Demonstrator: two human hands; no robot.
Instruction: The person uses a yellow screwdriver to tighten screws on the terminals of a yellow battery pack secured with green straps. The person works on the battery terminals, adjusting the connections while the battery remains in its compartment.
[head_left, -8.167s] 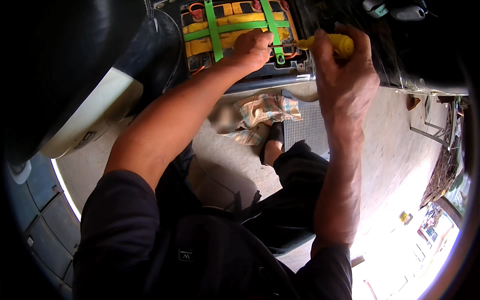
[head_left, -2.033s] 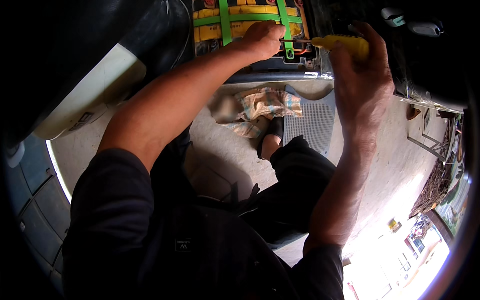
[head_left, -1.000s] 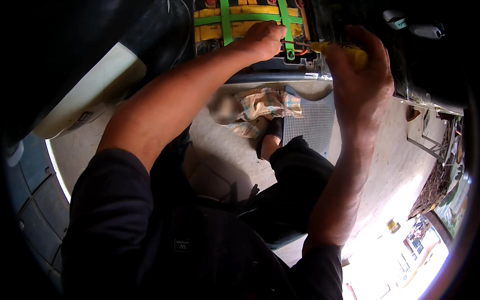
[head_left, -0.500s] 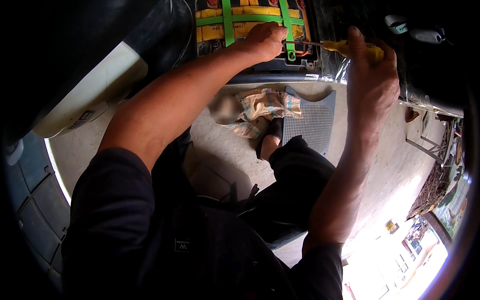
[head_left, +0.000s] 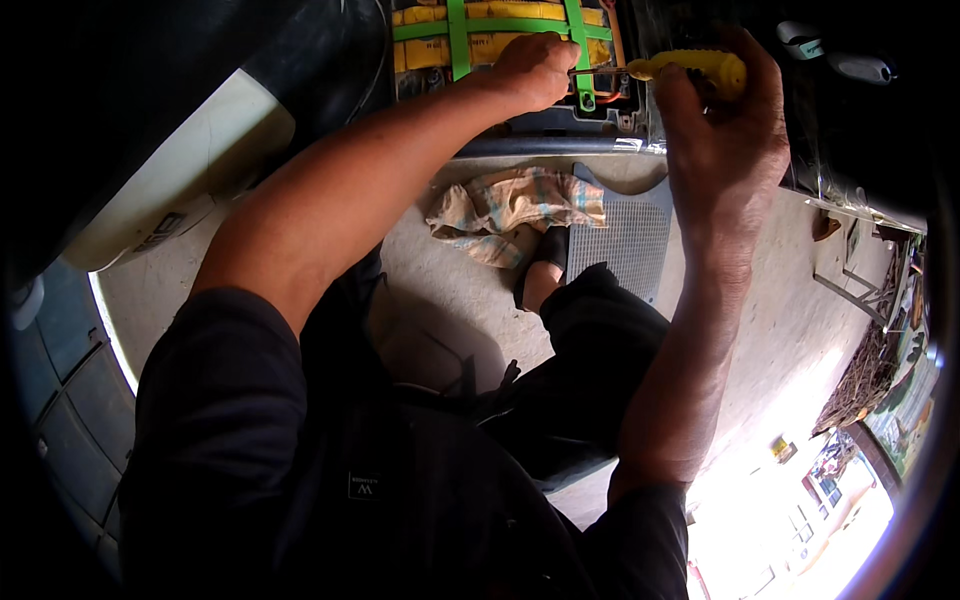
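My right hand (head_left: 732,140) holds a screwdriver (head_left: 705,70) by its yellow handle, thumb on the near side and fingers behind. Its thin shaft lies almost level and points left. The tip end meets the curled fingers of my left hand (head_left: 540,72), which hide it. That hand is closed over the front of a battery pack (head_left: 480,47) wrapped in yellow; whatever is between the fingers is hidden. Crossed green straps (head_left: 461,40) run over the pack. One strap ends in a tab with a hole just below the shaft, beside an orange-red cable (head_left: 606,98).
Black panels with shiny clear film flank the battery bay. A keyring fob (head_left: 860,68) lies at the far right. Below, a checked cloth (head_left: 525,200) lies on the concrete floor beside a grey perforated mat (head_left: 625,235). A white panel (head_left: 185,170) stands at the left.
The screwdriver handle has shifted left and up a little. My right thumb has moved from upright to bent against the handle. My left hand has shifted only slightly, up with the view.
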